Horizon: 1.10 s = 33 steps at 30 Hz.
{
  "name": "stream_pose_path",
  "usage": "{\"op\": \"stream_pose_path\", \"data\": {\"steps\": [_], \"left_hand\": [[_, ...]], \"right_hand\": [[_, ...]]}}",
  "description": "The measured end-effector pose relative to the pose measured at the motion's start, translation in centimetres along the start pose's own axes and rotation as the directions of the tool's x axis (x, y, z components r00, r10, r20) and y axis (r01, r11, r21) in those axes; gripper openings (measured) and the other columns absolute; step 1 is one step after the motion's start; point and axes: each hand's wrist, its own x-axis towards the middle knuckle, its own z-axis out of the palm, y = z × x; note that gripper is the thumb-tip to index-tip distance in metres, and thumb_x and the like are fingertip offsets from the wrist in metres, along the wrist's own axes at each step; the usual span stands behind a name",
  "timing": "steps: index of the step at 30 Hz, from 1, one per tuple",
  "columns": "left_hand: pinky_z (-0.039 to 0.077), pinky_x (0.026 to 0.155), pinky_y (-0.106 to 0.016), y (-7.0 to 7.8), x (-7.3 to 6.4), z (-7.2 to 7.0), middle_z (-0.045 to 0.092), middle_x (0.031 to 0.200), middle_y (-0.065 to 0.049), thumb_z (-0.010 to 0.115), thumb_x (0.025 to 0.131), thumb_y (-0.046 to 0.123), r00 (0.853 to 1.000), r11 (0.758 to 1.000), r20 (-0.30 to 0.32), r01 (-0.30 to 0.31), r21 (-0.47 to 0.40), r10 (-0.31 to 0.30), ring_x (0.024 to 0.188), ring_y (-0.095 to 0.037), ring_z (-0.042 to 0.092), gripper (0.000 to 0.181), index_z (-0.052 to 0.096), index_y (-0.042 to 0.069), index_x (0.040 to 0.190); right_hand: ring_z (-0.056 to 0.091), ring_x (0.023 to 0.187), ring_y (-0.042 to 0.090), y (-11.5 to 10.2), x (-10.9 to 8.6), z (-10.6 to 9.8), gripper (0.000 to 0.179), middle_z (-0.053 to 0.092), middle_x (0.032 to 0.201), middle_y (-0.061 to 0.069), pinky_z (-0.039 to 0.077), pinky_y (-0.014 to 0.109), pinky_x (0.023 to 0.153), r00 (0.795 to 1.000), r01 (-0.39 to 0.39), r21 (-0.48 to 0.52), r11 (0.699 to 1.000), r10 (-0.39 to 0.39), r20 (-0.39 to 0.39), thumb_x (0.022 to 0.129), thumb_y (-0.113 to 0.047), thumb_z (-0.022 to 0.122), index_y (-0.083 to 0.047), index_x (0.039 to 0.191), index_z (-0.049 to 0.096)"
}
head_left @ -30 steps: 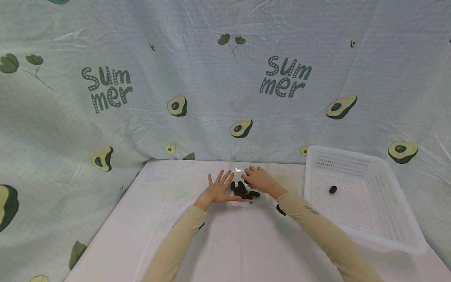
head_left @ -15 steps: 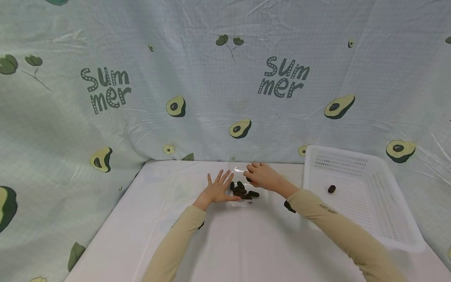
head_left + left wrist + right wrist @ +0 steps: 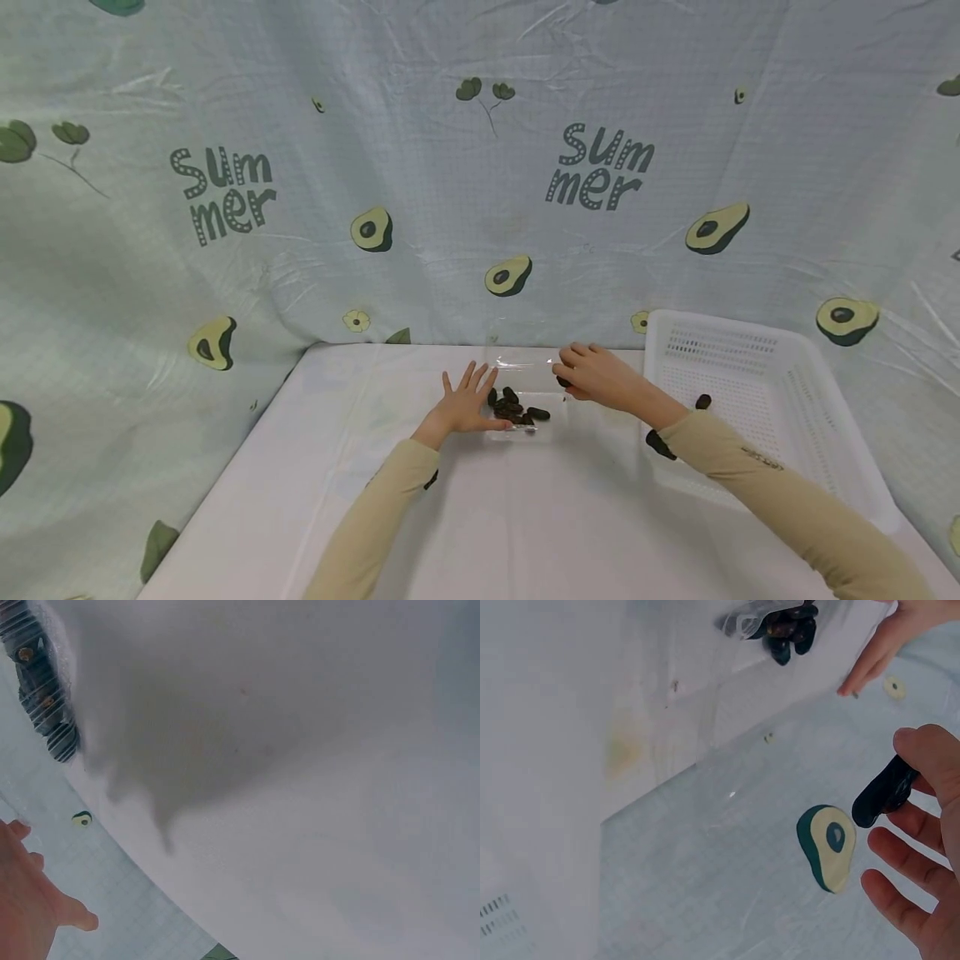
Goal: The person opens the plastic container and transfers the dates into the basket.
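In the head view my left hand (image 3: pixel 460 407) lies with fingers spread at the left side of a clear plastic box (image 3: pixel 555 427). Inside sit several dark, shiny, oblong fruits (image 3: pixel 512 407), perhaps grapes or dates; their kind is unclear. The left wrist view catches that hand (image 3: pixel 30 904) low at the left, and some fruits (image 3: pixel 41 686) through ribbed plastic. My right hand (image 3: pixel 609 382), right of the box, pinches one dark oblong fruit (image 3: pixel 885 792) between thumb and index finger. Its other fingers are apart in the right wrist view.
A white perforated plastic basket (image 3: pixel 813 354) stands on the right, with one dark fruit (image 3: pixel 702 402) in it, partly covered by my right forearm. The box's clear lid (image 3: pixel 517 333) is raised behind it. A printed curtain (image 3: pixel 427 167) hangs behind the white table (image 3: pixel 487 517).
My right hand has moved rightward from over the box toward the basket, carrying the fruit. The left hand has stayed in place.
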Motion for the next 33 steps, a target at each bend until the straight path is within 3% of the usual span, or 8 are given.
{"op": "stream_pose_path", "data": {"steps": [8, 15, 19, 23, 26, 28, 30, 33], "left_hand": [[0.005, 0.098, -0.070, 0.0, -0.1, 0.1, 0.009, 0.151, -0.010, 0.050, 0.076, 0.065, 1.000, 1.000, -0.011, -0.009, -0.008, 0.009, 0.139, -0.031, 0.000, 0.097, 0.006, 0.013, 0.145], [0.005, 0.099, -0.069, -0.2, 0.0, 0.2, 0.009, 0.151, -0.010, 0.050, 0.075, 0.067, 1.000, 1.000, -0.003, -0.011, -0.018, 0.011, 0.139, -0.031, 0.002, 0.098, 0.008, 0.013, 0.145], [-0.003, 0.098, -0.070, -1.1, 0.9, 1.6, 0.004, 0.152, -0.007, 0.039, 0.069, 0.080, 0.998, 0.996, -0.043, -0.041, -0.075, 0.037, 0.140, -0.029, -0.004, 0.106, 0.002, 0.018, 0.146], [-0.004, 0.098, -0.070, -1.3, 1.0, 1.9, 0.002, 0.152, -0.007, 0.036, 0.066, 0.084, 0.998, 0.995, -0.046, -0.045, -0.090, 0.041, 0.140, -0.029, -0.006, 0.108, -0.001, 0.020, 0.145], [0.001, 0.099, -0.069, -0.6, 0.3, 0.7, 0.007, 0.151, -0.009, 0.047, 0.071, 0.074, 0.999, 0.997, -0.021, -0.026, -0.069, 0.024, 0.139, -0.031, 0.000, 0.104, 0.007, 0.015, 0.145], [0.004, 0.099, -0.069, -0.3, 0.1, 0.4, 0.009, 0.151, -0.010, 0.050, 0.073, 0.069, 1.000, 0.999, -0.023, -0.023, -0.040, 0.022, 0.139, -0.032, 0.002, 0.100, 0.009, 0.013, 0.145], [0.006, 0.099, -0.069, -0.2, -0.1, 0.1, 0.009, 0.151, -0.010, 0.051, 0.075, 0.066, 1.000, 1.000, -0.016, -0.016, -0.007, 0.016, 0.139, -0.032, 0.003, 0.097, 0.009, 0.013, 0.145], [0.008, 0.099, -0.069, 0.0, -0.1, 0.1, 0.009, 0.151, -0.009, 0.049, 0.076, 0.067, 1.000, 1.000, -0.016, -0.011, 0.020, 0.011, 0.139, -0.032, 0.003, 0.097, 0.008, 0.014, 0.145]], "right_hand": [[0.037, 0.069, 0.014, 1.5, -3.1, -0.5, 0.024, 0.044, 0.079, 0.000, 0.032, 0.025, 0.056, 0.999, -0.055, 0.030, 0.998, 0.055, 0.000, 0.077, -0.024, 0.069, -0.013, 0.086, 0.049], [0.039, 0.070, 0.015, 2.8, -6.0, -0.7, 0.030, 0.044, 0.079, 0.001, 0.033, 0.025, 0.055, 0.995, -0.074, 0.022, 0.997, 0.075, -0.071, 0.070, -0.019, 0.075, -0.012, 0.085, 0.049], [0.040, 0.070, 0.016, 3.7, -7.5, -0.8, 0.034, 0.045, 0.080, 0.003, 0.033, 0.026, 0.054, 0.993, -0.082, 0.018, 0.997, 0.083, -0.090, 0.067, -0.017, 0.076, -0.011, 0.087, 0.049], [0.039, 0.068, 0.018, 4.9, -8.8, -0.8, 0.037, 0.045, 0.080, 0.005, 0.033, 0.027, 0.052, 0.988, -0.078, 0.008, 0.997, 0.078, -0.131, 0.064, -0.014, 0.078, -0.008, 0.088, 0.050], [0.037, 0.065, 0.017, 5.8, -9.8, -0.5, 0.019, 0.043, 0.078, 0.005, 0.030, 0.027, 0.050, 0.983, -0.077, 0.006, 0.997, 0.077, -0.166, 0.086, -0.025, 0.058, -0.008, 0.086, 0.050], [0.036, 0.064, 0.017, 6.4, -10.6, -0.2, 0.030, 0.043, 0.077, 0.005, 0.030, 0.027, 0.050, 0.981, -0.085, 0.004, 0.996, 0.084, -0.175, 0.094, -0.033, 0.035, -0.008, 0.085, 0.050], [0.037, 0.064, 0.017, 6.9, -11.4, 0.1, 0.046, 0.043, 0.076, 0.005, 0.030, 0.027, 0.049, 0.980, -0.098, 0.003, 0.995, 0.097, -0.171, 0.093, -0.036, 0.014, -0.008, 0.085, 0.050], [0.039, 0.065, 0.018, 7.5, -12.5, 0.5, 0.025, 0.044, 0.076, 0.005, 0.033, 0.028, 0.049, 0.981, -0.125, 0.002, 0.992, 0.124, -0.149, 0.093, -0.031, 0.042, -0.008, 0.087, 0.051]]}}
